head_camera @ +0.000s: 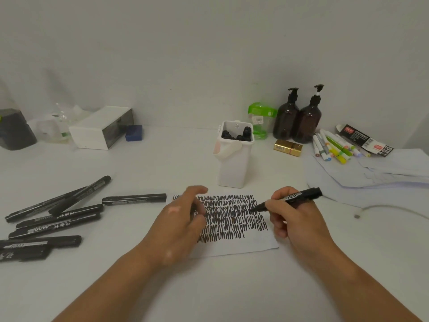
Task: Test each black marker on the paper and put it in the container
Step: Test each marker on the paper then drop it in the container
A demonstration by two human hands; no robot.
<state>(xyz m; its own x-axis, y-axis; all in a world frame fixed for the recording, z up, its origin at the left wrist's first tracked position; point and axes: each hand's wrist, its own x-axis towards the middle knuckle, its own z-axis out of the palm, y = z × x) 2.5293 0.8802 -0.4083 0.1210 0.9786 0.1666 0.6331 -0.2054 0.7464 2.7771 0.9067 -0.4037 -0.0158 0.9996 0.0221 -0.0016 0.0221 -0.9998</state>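
Observation:
My right hand [290, 214] grips an uncapped black marker [299, 195] and its tip touches the right side of the scribbles. The white paper [253, 242] lies in front of me, covered with rows of black zigzag lines. My left hand [183, 219] is over the paper's left part with its fingers curled. It is blurred, and I cannot tell whether it holds anything. Several capped black markers [58, 217] lie in a loose pile at the left. Behind the paper stands the white container [234, 163], with several black markers upright in it.
Two brown pump bottles [297, 117], a green-lidded jar [262, 119] and a gold box [287, 148] stand at the back right. Coloured markers [334, 147] lie on stacked papers [371, 175]. A white cable [390, 209] runs at the right. A white box [102, 127] stands back left.

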